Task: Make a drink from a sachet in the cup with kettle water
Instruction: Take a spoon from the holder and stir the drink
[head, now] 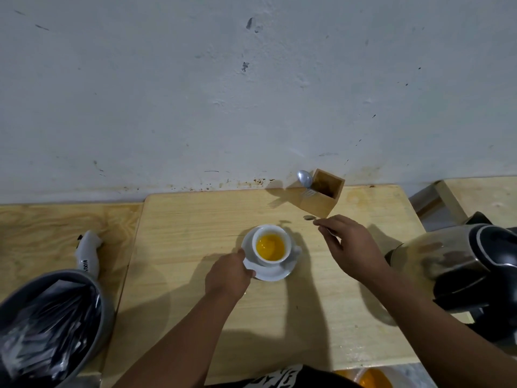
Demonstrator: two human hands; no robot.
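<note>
At far left a grey bin lined w/ a black plastic bag sits at the table's edge. Just behind it lies a crumpled white sachet, long axis running near-to-far, tilted slightly, printed end toward the bin.

The left hand reaches in from below, fingers curled narrow on the near-left rim of a white saucer; thumb on top of the rim, other fingers tucked beneath, contact partly hidden. On the saucer stands a white cup, upright, mouth up, filled w/ an orange-yellow drink. Cup handle points right.

Cup and saucer sit mid-board on the pale wooden table, near the wall side. At the back edge a wooden utensil box leans against the wall, a spoon sticking out of its left corner, bowl up.

The right hand hovers right of the cup, just in front of the box, fingers pinched close on a small teaspoon; its long axis runs left-right, bowl pointing left, above the tabletop and clear of the cup. Handle mostly hidden in the hand.

At far right a steel electric kettle w/ black handle stands beside the right forearm, well apart from the cup.
</note>
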